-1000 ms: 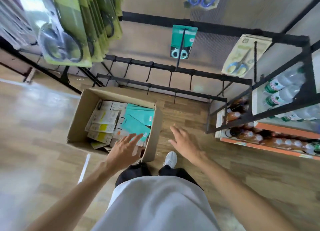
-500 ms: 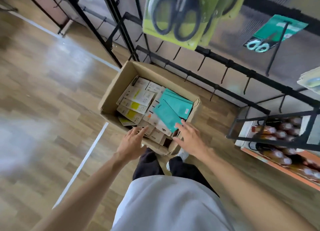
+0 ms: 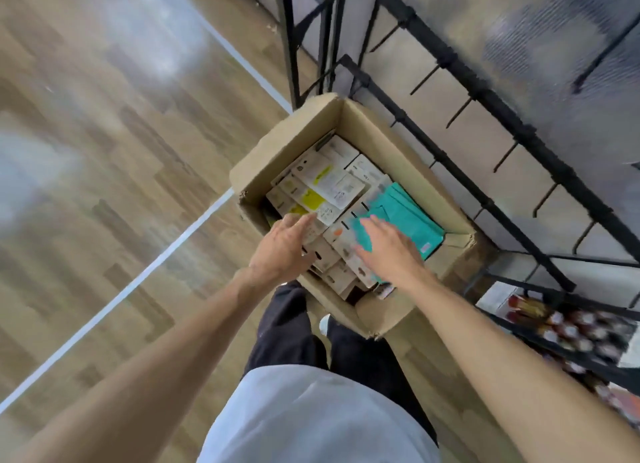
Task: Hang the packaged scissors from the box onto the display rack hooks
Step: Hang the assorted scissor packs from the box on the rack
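Right hand (image 3: pixel 384 251), fingers spread and holding nothing, over teal scissors packs (image 3: pixel 405 220) at centre right inside cardboard box (image 3: pixel 367 130). Pack long axes toward upper left. Left hand (image 3: pixel 282 246), empty and loosely spread, over white packs (image 3: pixel 329 182); right nearer the teal.

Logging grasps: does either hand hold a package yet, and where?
Nothing held: left hand and right hand reach open over the packages in the box.

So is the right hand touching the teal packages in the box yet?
Cannot tell. In the head view the right hand overlaps the near end of the teal packages in the box, but motion blur hides any contact or gap.
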